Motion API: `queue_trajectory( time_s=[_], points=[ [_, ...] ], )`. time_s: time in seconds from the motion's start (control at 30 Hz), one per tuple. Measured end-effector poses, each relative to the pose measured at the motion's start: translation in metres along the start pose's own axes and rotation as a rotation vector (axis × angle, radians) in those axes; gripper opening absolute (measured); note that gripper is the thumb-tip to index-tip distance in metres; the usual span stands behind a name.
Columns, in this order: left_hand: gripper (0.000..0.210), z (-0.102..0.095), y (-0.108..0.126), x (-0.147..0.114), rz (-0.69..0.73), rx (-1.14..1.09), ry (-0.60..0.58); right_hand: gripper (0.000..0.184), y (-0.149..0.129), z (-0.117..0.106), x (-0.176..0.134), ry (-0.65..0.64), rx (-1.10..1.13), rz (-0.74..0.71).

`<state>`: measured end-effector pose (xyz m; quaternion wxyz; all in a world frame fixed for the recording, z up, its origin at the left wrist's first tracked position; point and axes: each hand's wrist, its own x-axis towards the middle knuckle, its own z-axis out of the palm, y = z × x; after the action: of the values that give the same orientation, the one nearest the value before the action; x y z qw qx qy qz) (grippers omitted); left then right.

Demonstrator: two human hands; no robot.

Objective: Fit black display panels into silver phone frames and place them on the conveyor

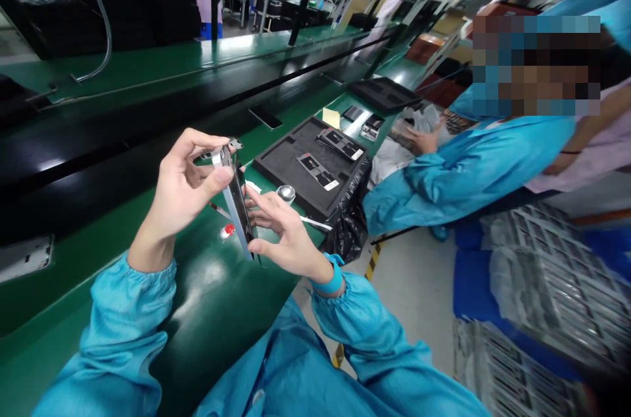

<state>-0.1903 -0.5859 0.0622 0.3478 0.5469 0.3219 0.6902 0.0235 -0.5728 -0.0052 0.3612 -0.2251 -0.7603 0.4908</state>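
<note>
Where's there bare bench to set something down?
The green bench looks bare between your left sleeve, your lap and the red item. It's crowded beyond your right hand: round container, black tray with parts, black plastic bag.

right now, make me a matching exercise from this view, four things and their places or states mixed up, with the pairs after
Things
1. phone-like device
2. square of paper
3. plastic bag
4. wristband

Places or states
A. black and crumpled, along the side of the dark tray
B. blue, worn at the base of the right hand
C. gripped by the left hand, raised above the green table
D. yellow, at the dark tray's far edge

Pairs: 1-C, 2-D, 3-A, 4-B
</note>
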Motion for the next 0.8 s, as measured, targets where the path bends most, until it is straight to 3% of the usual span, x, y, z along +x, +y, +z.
queue_trajectory(
  time_s=[0.27,0.47,0.63,0.8],
  points=[
    [0.048,0.01,0.008,-0.005,-0.071,0.061,0.004,0.11,0.012,0.025,0.001,0.14,0.146,-0.012],
    [0.047,0.006,0.005,-0.003,-0.011,0.076,0.045,0.106,0.013,0.023,0.007,0.143,0.126,-0.031],
    [0.04,0.017,0.005,-0.01,0.019,0.023,0.071,0.095,0.017,0.025,0.022,0.151,-0.084,-0.094],
    [0.055,0.036,-0.009,-0.015,-0.112,-0.168,0.257,0.087,0.023,0.024,0.03,0.134,-0.312,-0.181]
  ],
)
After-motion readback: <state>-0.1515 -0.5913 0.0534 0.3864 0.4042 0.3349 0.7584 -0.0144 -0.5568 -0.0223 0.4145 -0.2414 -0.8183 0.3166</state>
